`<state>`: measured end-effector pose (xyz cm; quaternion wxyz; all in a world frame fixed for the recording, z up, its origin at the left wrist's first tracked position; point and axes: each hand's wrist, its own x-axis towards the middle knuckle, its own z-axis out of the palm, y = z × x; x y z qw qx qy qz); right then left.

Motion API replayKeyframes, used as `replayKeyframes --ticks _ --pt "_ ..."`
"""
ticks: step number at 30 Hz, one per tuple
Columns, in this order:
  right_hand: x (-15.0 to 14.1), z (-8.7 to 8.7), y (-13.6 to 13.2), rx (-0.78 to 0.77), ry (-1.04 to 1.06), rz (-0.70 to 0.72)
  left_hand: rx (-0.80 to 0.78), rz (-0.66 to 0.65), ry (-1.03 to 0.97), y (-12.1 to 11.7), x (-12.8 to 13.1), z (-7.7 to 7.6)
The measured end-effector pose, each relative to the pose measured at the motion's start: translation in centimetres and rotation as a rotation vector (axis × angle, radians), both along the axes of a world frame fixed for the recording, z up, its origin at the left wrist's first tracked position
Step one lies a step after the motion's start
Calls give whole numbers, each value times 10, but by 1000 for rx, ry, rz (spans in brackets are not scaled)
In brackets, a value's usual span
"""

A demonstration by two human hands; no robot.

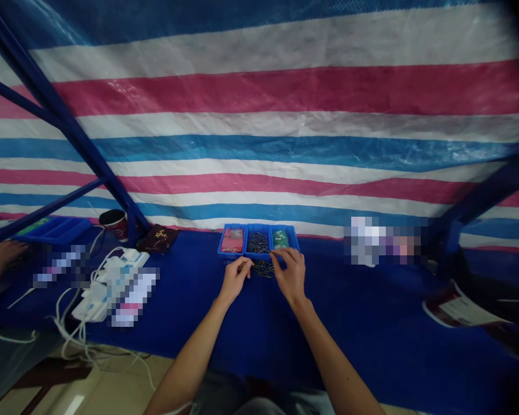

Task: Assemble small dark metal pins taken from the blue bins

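Both my hands rest on a blue-covered table (354,323), just in front of three small blue trays. The left tray (232,240) holds red pieces, the middle tray (258,242) holds small dark metal parts, the right tray (283,238) holds green pieces. A little heap of dark metal parts (263,268) lies on the cloth between my hands. My left hand (234,279) has its fingers curled in a pinch at the heap's left edge. My right hand (290,273) pinches at its right edge. What either pinch holds is too small to make out.
White power strips and cables (108,282) lie at the left, with a dark cup (113,223), a dark pouch (158,238) and a blue tray (54,229) behind. Another person's hand (0,256) shows at the far left. Printed paper (458,308) lies at the right. A striped tarp hangs behind.
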<state>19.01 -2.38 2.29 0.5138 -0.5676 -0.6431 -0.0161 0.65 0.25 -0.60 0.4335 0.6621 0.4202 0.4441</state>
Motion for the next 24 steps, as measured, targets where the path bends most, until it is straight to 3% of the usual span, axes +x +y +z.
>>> replayKeyframes --ticks 3,6,12,16,24 --pt "-3 5 19 -1 14 -62 8 -6 -9 1 0 -2" --pt "-4 6 28 -50 -75 -33 7 -6 -16 2 0 -4" --pt "11 -16 -2 -200 -146 193 35 18 9 4 -1 -8" --pt "21 -33 -19 -324 -180 242 41 31 14 4 -1 -8" --pt "23 -45 -19 -417 -200 210 -23 4 13 2 -1 -5"
